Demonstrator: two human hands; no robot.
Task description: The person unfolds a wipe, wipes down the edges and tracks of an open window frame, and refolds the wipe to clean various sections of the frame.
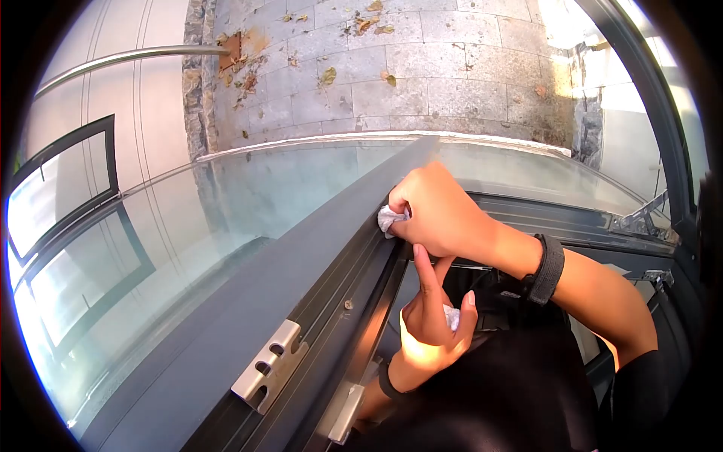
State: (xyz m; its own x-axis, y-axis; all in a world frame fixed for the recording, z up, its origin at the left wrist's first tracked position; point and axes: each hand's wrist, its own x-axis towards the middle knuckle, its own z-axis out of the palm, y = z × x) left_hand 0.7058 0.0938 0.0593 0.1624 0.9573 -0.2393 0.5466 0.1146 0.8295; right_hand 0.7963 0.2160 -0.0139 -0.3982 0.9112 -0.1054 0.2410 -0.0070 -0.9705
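Note:
My right hand (437,211), with a black band on its wrist, is closed around a crumpled white tissue (391,221). The tissue is against the inner edge of a dark grey metal window frame (301,264), which runs diagonally across the view. Just below, my left hand (433,324) is curled with its index finger pointing up. Another crumpled white piece (452,317), apparently tissue, sits in its palm, partly hidden by the fingers. A slotted metal plate (269,367) and a small screw (348,304) are on the frame nearer to me.
Glass (248,203) lies beyond the frame, reflecting an open window (64,184) at the left. A second metal piece (347,414) is low on the frame. Metal hinge arms (644,218) are at the right. Outside are paving (422,75) with fallen leaves and a metal pipe (135,55).

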